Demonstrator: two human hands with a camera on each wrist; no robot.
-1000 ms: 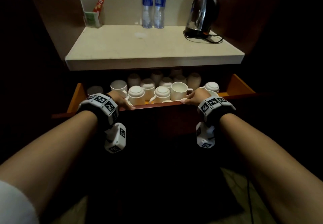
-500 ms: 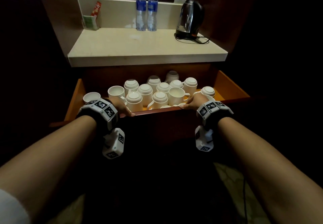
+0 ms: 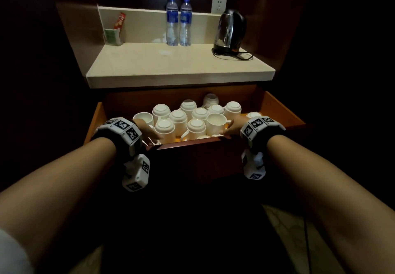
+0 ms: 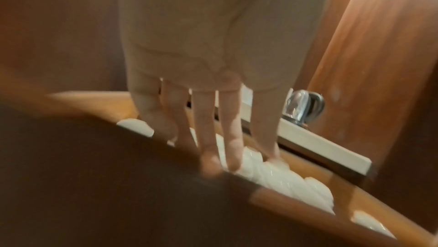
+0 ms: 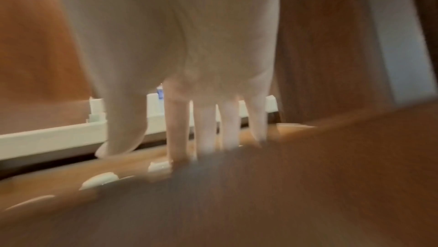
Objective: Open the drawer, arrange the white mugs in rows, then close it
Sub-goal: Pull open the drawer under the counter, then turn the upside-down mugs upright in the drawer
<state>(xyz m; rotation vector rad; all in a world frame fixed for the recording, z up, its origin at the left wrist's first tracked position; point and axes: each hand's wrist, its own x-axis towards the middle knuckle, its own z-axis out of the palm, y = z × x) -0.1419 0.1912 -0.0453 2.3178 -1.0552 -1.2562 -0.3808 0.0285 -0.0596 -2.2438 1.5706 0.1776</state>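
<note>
Head view, item one: left hand (image 3: 147,131) and right hand (image 3: 234,126), both hooked over the top edge of the drawer front (image 3: 192,143), one toward each end. The left wrist view shows fingers (image 4: 208,159) laid straight down across that edge with tips bent over its lip; the right wrist view, badly blurred, shows the same draped fingers (image 5: 176,134), so each hand is grasping the front board, seemingly because it offers a lip and no handle shows. A grip spaced to both sides would keep the drawer (image 3: 277,111) running square on its slides. Item two: drawer, orange inside, drawn well out from under the counter (image 3: 179,75), most of its floor exposed. Item three: white mugs (image 3: 178,116), a loose cluster in the drawer's middle, most upside down with bases showing, at least two upright, one at the back tipped on its side (image 3: 210,100), one apart near the right wall (image 3: 253,115); no rows yet, so sorting is judged the step ahead. Item four: counter holds two water bottles (image 3: 179,21), a kettle (image 3: 230,31) with its cord, and a small holder of sachets (image 3: 112,35), all well clear of the work.
</note>
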